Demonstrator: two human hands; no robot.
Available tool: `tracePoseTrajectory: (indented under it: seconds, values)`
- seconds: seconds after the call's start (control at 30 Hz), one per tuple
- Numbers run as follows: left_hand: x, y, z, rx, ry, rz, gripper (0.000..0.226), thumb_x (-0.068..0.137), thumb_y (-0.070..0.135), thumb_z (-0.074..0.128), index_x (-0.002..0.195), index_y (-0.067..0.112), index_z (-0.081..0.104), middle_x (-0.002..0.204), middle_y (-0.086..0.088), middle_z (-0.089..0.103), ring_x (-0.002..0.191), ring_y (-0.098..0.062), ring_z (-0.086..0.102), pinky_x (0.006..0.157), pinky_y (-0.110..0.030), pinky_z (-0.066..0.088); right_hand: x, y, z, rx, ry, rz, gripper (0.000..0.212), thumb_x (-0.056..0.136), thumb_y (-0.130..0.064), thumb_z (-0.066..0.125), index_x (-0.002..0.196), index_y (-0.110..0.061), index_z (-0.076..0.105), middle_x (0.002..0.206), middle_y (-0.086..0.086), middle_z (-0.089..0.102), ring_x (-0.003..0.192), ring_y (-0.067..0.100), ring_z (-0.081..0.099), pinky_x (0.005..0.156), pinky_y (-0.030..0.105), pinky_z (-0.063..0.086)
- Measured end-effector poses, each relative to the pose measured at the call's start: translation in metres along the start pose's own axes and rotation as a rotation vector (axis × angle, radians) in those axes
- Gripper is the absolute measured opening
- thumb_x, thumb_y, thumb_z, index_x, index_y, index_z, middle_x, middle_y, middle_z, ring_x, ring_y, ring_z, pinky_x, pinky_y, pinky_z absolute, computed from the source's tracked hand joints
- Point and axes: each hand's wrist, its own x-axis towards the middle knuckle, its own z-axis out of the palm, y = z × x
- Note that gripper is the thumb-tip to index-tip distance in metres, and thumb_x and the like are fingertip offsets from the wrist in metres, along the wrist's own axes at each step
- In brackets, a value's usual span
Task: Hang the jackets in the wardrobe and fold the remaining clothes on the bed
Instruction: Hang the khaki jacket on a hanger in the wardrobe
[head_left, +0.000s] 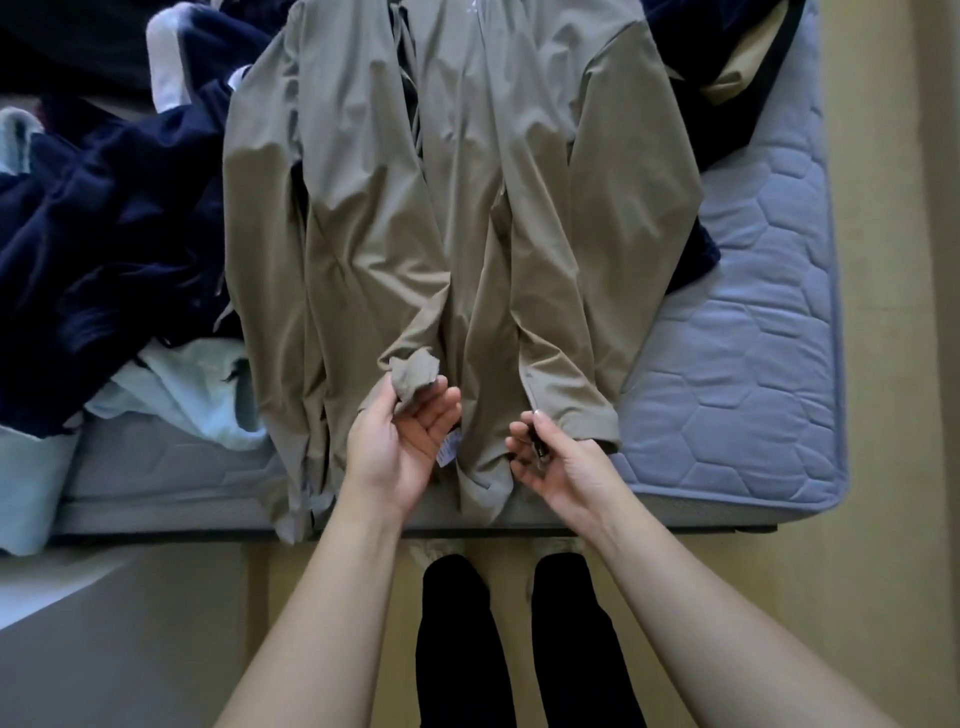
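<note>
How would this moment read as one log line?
jacket: open, flat on bed | left hand: holds hem | right hand: pinches zipper pull

We record the jacket (467, 208) at frame centre as plain taupe-khaki, its zip pull (541, 451) black and its label (450, 450) white with blue print. The heaped clothes (104, 218) at left are navy; the garment (197, 389) at lower left is pale mint. The mattress (753, 312) at right is lavender-grey, quilted in hexagons. The floor (883, 571) is beige and the trousers (457, 649) are black.

Khaki jacket (457, 208) on quilted mattress (753, 312)
</note>
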Motion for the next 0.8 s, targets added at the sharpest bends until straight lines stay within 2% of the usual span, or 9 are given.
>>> tracePoseTrajectory:
  seconds: [0.07,0.17,0.23,0.33,0.47,0.57,0.7,0.8]
  values:
    - [-0.020,0.000,-0.001,0.159,-0.040,-0.011,0.063,0.104,0.029,0.030,0.066,0.010,0.076,0.060,-0.003,0.068,0.049,-0.012,0.064,0.047,-0.021,0.052,-0.005,0.004,0.006,0.036,-0.037,0.048,0.016,0.077,-0.026,0.065,0.087,-0.013,0.067,0.088,0.003,0.073,0.077,0.013,0.069,0.071,0.028,0.052]
    - [-0.041,-0.005,-0.006,0.375,-0.008,-0.004,0.042,0.104,0.024,0.033,0.086,0.003,0.065,0.056,-0.003,0.061,0.041,-0.009,0.052,0.039,-0.018,0.040,-0.014,0.011,0.023,0.131,-0.154,0.150,0.013,0.080,-0.027,0.060,0.086,-0.016,0.064,0.101,0.005,0.073,0.090,0.017,0.070,0.081,0.034,0.052]
    - [-0.048,-0.008,-0.010,0.483,-0.022,-0.004,0.032,0.104,0.023,0.034,0.093,0.006,0.059,0.054,0.001,0.058,0.039,-0.007,0.046,0.037,-0.016,0.034,-0.018,0.010,0.034,0.153,-0.236,0.195,0.014,0.085,-0.028,0.056,0.086,-0.017,0.064,0.096,0.004,0.073,0.091,0.018,0.069,0.083,0.037,0.052]
    - [-0.055,-0.009,-0.016,0.628,0.004,-0.002,0.022,0.102,0.023,0.039,0.099,0.012,0.058,0.054,0.008,0.054,0.038,-0.003,0.042,0.035,-0.014,0.033,-0.021,0.003,0.045,0.027,-0.293,0.168,0.021,0.086,-0.030,0.055,0.082,-0.017,0.071,0.079,0.000,0.069,0.079,0.014,0.068,0.081,0.034,0.051]
    - [-0.060,-0.011,-0.025,0.609,0.093,0.046,0.017,0.099,0.024,0.048,0.098,0.012,0.059,0.057,0.005,0.049,0.039,-0.004,0.040,0.035,-0.015,0.029,-0.024,0.002,0.056,-0.077,-0.239,0.082,0.020,0.078,-0.027,0.060,0.074,-0.014,0.075,0.084,0.003,0.070,0.089,0.018,0.064,0.083,0.030,0.052]
    - [-0.063,-0.014,-0.028,0.665,0.005,0.067,0.015,0.088,0.026,0.060,0.084,0.012,0.059,0.053,0.005,0.048,0.041,-0.007,0.036,0.039,-0.017,0.026,-0.026,0.004,0.056,-0.191,-0.249,0.009,0.021,0.077,-0.031,0.062,0.076,-0.017,0.077,0.086,0.001,0.072,0.086,0.014,0.065,0.088,0.029,0.047]
    - [-0.060,-0.019,-0.027,0.648,-0.040,0.060,0.009,0.089,0.010,0.062,0.083,0.004,0.066,0.050,0.004,0.043,0.044,-0.008,0.030,0.040,-0.016,0.025,-0.029,0.008,0.049,-0.238,-0.192,-0.093,0.026,0.081,-0.035,0.059,0.084,-0.017,0.077,0.088,0.003,0.072,0.083,0.015,0.065,0.081,0.029,0.046]
    - [-0.059,-0.018,-0.022,0.541,-0.028,0.034,0.011,0.088,0.011,0.060,0.089,0.006,0.070,0.059,0.001,0.056,0.044,-0.005,0.036,0.042,-0.014,0.028,-0.031,0.008,0.039,-0.233,-0.165,-0.126,0.034,0.096,-0.031,0.044,0.102,-0.013,0.073,0.102,0.008,0.072,0.093,0.017,0.067,0.087,0.032,0.049]
